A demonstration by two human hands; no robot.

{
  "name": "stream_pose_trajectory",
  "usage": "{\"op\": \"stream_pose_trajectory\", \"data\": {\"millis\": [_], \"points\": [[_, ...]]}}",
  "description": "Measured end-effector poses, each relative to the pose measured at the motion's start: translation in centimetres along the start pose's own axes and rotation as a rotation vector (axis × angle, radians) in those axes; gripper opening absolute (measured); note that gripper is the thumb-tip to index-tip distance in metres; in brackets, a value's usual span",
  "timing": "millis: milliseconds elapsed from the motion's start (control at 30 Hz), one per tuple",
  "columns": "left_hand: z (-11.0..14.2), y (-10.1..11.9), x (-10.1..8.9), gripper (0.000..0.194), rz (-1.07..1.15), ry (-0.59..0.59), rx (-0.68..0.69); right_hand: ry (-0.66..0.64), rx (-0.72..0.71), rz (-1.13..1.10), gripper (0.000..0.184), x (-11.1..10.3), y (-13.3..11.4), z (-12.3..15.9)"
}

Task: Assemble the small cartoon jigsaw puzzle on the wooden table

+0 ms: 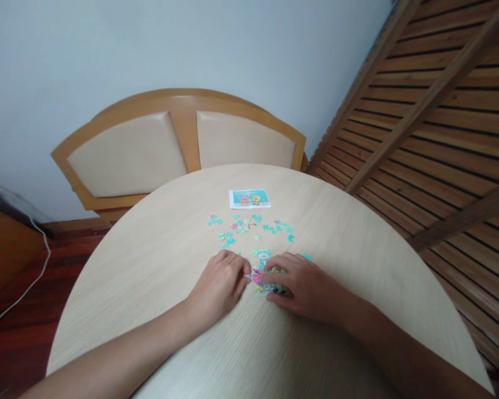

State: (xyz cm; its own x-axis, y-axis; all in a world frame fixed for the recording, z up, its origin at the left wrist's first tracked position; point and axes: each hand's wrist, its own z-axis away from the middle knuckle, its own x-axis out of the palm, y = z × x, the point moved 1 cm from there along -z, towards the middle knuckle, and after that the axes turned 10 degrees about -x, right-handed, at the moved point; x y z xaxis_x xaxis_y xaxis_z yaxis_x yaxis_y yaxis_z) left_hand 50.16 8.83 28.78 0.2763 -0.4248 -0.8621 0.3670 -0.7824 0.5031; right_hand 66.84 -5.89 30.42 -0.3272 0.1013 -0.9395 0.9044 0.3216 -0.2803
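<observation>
A partly joined jigsaw puzzle (264, 257) with cartoon figures lies on the table in front of me. My right hand (297, 282) rests over its right side, fingers apart, hiding part of the picture. Just left of the puzzle, my left hand (227, 274) is closed, thumb against forefinger. A small teal and pink puzzle piece (248, 277) shows at those fingertips, close to the puzzle's left edge. Beyond the hands, several loose puzzle pieces (228, 237), mostly teal with some pink, are scattered. A teal piece (306, 257) peeks out behind my right hand.
The round light-wood table (149, 288) carries a printed picture card (250, 199) beyond the loose pieces. A wooden headboard-like panel with padded sections (245, 138) stands behind it against the wall. Wooden slats (441, 122) rise on the right; a white cable (45, 255) hangs at left.
</observation>
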Motion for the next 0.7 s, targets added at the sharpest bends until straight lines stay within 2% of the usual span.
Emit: {"op": "stream_pose_trajectory", "data": {"millis": [233,400,533,700], "points": [[-0.6,0.0,0.1,0.012,0.128,-0.022,0.019,0.006,-0.008,0.013,0.028,0.1,0.0,0.1],[-0.9,-0.1,-0.7,0.014,0.181,-0.038,0.063,-0.001,0.004,0.006,0.028,0.1,0.0,0.0],[-1.3,-0.4,-1.2,0.019,0.142,-0.030,0.089,0.004,-0.001,0.007,0.028,0.1,0.1,0.0],[-2.1,-1.0,-0.7,0.021,0.121,-0.003,0.127,0.024,-0.005,0.001,0.027,0.3,0.2,0.1]]}}
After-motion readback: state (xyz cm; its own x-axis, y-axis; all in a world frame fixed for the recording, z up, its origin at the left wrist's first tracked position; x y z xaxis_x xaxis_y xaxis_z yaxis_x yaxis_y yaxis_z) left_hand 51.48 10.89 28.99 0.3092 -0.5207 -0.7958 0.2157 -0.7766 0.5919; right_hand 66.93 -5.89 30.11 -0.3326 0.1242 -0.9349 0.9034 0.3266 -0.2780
